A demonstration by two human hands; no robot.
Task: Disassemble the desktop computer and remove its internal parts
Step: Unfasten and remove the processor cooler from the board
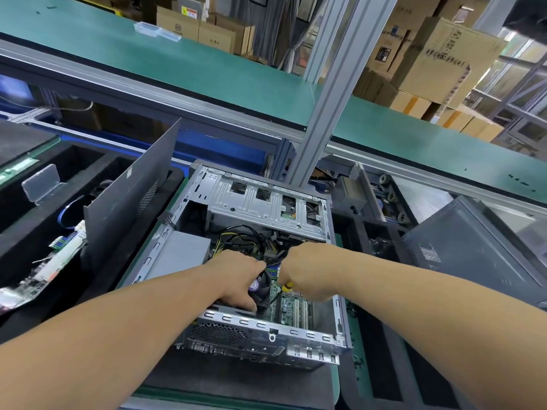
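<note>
1. We have the case (236, 261) lying on its side on the bench, open face up, its rear panel toward us; the removed side panel (130, 196) leans against its left edge.
2. Our left hand (236, 279) is down inside the case, fingers curled over the CPU fan (262, 291), thumb at the fan's near edge. We judge it is gripping or steadying the fan.
3. Our right hand (307, 273) is clenched around a tool with a yellow handle (285, 288), probably a screwdriver. Its tip is hidden, so we cannot tell which screw it meets.
4. The relation that matters: the fan sits directly under the left hand, just left of the right fist, with the motherboard (291, 306) running toward us below both. The tool seems to point down and leftward, toward the fan's right side.
5. The left hand is nearer the fan, so we judge it will lift while the right one loosens.
6. The cables (248, 235) lie just beyond both hands and may snag the fan on its way out.
</note>
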